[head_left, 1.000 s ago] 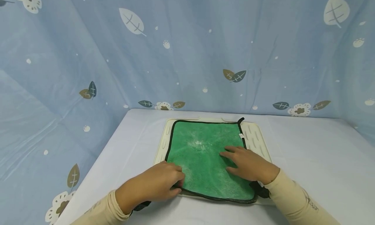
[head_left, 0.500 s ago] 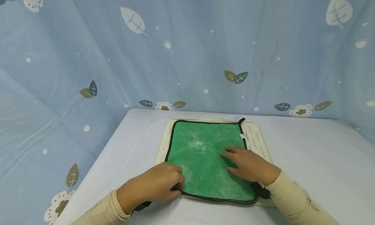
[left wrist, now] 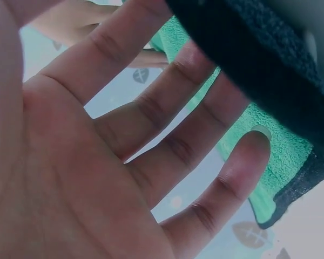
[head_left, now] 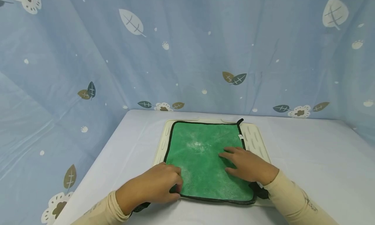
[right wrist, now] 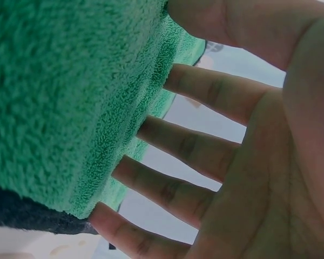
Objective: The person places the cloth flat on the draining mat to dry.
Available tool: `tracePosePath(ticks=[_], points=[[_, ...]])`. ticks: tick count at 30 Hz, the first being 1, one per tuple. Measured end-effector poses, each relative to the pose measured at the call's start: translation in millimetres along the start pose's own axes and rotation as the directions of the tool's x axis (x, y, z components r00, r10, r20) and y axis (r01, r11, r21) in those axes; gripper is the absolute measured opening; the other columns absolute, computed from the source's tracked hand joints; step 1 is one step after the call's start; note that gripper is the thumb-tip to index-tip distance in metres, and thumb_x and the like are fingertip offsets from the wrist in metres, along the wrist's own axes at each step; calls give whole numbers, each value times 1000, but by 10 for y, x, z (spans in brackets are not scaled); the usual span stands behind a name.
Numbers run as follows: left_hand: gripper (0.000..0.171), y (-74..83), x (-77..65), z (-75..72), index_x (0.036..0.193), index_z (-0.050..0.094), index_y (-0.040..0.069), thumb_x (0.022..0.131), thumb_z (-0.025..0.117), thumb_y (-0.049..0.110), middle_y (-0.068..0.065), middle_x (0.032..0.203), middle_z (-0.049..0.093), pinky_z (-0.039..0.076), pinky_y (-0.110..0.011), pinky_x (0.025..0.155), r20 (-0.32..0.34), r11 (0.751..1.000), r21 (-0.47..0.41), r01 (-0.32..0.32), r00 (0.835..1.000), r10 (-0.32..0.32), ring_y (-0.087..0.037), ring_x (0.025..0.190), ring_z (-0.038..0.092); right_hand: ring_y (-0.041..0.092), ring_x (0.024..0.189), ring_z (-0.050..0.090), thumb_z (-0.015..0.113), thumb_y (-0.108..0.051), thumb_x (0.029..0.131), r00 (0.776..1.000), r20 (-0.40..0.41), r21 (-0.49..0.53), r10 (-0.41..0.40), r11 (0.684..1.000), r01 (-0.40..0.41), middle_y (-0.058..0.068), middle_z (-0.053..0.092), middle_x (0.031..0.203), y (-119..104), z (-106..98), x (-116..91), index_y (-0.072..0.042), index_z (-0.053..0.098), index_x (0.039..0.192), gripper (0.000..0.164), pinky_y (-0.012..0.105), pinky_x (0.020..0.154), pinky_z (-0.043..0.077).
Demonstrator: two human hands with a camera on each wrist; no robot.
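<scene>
A green cloth (head_left: pixel 205 166) with a black edge lies spread flat on a cream ribbed tray (head_left: pixel 257 140). My left hand (head_left: pixel 161 182) rests at the cloth's near left corner, its fingers slightly bent. In the left wrist view, the black edge (left wrist: pixel 259 65) hides some of its fingertips. Over the right part of the cloth lies my right hand (head_left: pixel 249 163), fingers spread. Its fingertips touch the green pile (right wrist: pixel 70 97) in the right wrist view.
A white-covered table (head_left: pixel 310 160) lies under the tray. Behind and at the left hangs a blue curtain (head_left: pixel 187 56) with leaf and flower prints. A black hanging loop (head_left: pixel 240 121) and a small white label (head_left: pixel 241 137) sit along the cloth's right edge.
</scene>
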State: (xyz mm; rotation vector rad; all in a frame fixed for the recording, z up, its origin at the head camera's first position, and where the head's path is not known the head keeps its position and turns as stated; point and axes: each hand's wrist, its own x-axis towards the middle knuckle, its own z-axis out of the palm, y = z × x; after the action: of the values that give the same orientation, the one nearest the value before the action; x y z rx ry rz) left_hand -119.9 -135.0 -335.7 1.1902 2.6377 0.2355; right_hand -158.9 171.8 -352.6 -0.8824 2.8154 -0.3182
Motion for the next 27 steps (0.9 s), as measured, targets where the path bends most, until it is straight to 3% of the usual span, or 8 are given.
tracePosePath(ticks=[5,16,20,24,27], points=[[10,-18,-7,4,80,74,35,89,76,33,21,85,59,45,-26,73,10,1000,-20,2,1000,-2,6,77,54,47,132,50,71,-26,94,1000,-1,6,-2,1000,2,23,51,146,-10,0,-1,-8,59,139,50,61,102,45],[20,-22,24,75,73,67,35,80,85,33,19,80,52,43,-23,70,-10,999,33,-17,1000,17,4,77,51,47,132,50,71,-26,94,1000,7,8,14,1000,-14,22,50,147,-14,14,-17,-9,59,139,50,60,101,46],[18,-43,38,78,75,66,35,83,82,36,19,80,51,43,-25,71,-13,1000,23,-17,1000,17,5,76,51,46,130,52,71,-26,93,1000,-26,-16,-9,1000,9,22,52,145,3,15,-9,-9,60,138,49,60,101,46],[11,-57,34,57,90,69,35,91,71,45,18,93,59,44,-30,78,-65,999,38,-24,998,26,0,88,58,43,130,53,71,-27,93,993,-104,-56,-51,997,45,22,54,143,-23,5,-12,-8,59,138,50,59,101,46],[26,-50,23,-6,109,69,32,96,61,53,12,117,63,44,-38,93,-177,998,66,-17,984,29,-10,112,60,41,131,53,71,-31,93,975,-199,-100,-100,992,82,20,53,145,-72,-30,-11,-10,57,141,54,59,102,46]])
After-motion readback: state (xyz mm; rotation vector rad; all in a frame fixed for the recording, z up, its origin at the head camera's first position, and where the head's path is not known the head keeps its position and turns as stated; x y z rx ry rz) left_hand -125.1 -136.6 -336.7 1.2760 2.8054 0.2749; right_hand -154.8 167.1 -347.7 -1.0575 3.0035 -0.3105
